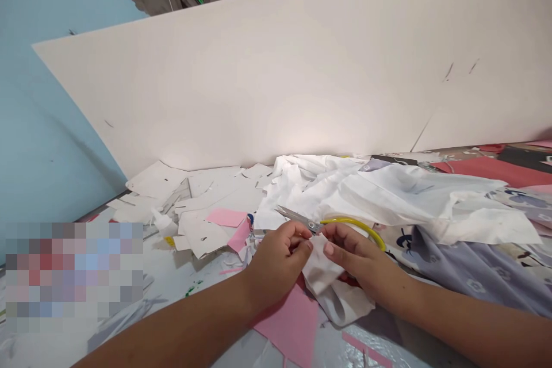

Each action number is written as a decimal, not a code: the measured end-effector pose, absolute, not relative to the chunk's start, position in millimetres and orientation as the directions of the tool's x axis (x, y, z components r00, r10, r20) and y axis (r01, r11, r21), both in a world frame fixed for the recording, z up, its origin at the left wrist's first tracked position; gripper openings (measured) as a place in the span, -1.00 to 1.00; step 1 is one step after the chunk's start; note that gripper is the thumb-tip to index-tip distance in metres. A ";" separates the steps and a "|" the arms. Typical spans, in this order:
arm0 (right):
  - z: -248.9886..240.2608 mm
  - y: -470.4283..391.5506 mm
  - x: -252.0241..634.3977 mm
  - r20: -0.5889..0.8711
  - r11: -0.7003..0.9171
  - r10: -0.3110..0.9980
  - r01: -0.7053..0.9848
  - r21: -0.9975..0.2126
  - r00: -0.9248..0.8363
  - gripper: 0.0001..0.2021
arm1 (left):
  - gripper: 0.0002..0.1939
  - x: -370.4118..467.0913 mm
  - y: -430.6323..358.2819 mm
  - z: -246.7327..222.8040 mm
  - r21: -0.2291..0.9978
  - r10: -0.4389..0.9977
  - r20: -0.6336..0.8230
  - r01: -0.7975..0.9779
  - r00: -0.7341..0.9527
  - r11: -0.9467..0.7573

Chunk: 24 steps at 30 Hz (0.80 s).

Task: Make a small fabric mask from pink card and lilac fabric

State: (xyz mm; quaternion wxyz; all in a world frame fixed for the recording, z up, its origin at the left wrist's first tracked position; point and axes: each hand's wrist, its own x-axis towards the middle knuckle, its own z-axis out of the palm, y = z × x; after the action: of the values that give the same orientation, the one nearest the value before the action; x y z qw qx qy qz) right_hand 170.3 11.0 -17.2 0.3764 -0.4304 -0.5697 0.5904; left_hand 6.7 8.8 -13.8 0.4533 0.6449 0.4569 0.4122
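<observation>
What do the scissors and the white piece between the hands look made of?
Scissors: grey blades with metallic sheen, likely steel; smooth, evenly yellow handle, probably plastic. White piece: matte, softly folded, likely thin fabric; exact fibre unclear.

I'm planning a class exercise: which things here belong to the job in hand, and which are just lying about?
Job in hand: white cloth piece between left hand and right hand; probably yellow-handled scissors alongside.

Lying about, apparently: pink sheet, white card pieces, lavender floral fabric.

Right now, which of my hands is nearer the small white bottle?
Left. Your left hand, pinching a white cloth, is right of the bottle; your right hand, at the same cloth, is farther right.
</observation>
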 end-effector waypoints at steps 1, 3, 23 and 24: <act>-18.3 11.7 169.7 -0.082 -0.067 0.939 0.055 -0.996 -0.333 -0.73 | -0.87 7.1 9.2 -13.8 0.959 0.965 0.136 0.216 0.222 -0.185; -21.0 13.4 169.0 -0.075 -0.066 0.935 0.037 -0.997 -0.346 -0.79 | -0.84 7.4 11.5 -14.1 0.976 0.977 0.118 0.160 0.178 -0.147; -14.0 16.5 173.5 -0.173 -0.206 0.858 -0.016 -0.978 -0.484 -0.71 | -0.78 -7.2 27.1 11.1 0.990 0.990 0.140 -0.028 -0.022 -0.141; -14.7 16.3 173.0 -0.193 -0.216 0.856 0.009 -0.976 -0.479 -0.71 | -0.79 -7.5 27.1 12.1 0.988 0.988 0.152 -0.011 -0.020 -0.153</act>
State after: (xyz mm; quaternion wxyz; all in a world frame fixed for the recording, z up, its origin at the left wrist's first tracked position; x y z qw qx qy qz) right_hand 173.0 16.3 -14.7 0.3166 -0.4002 -0.5404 0.6690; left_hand -7.5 27.1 12.1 0.4586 0.5289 0.4619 0.5446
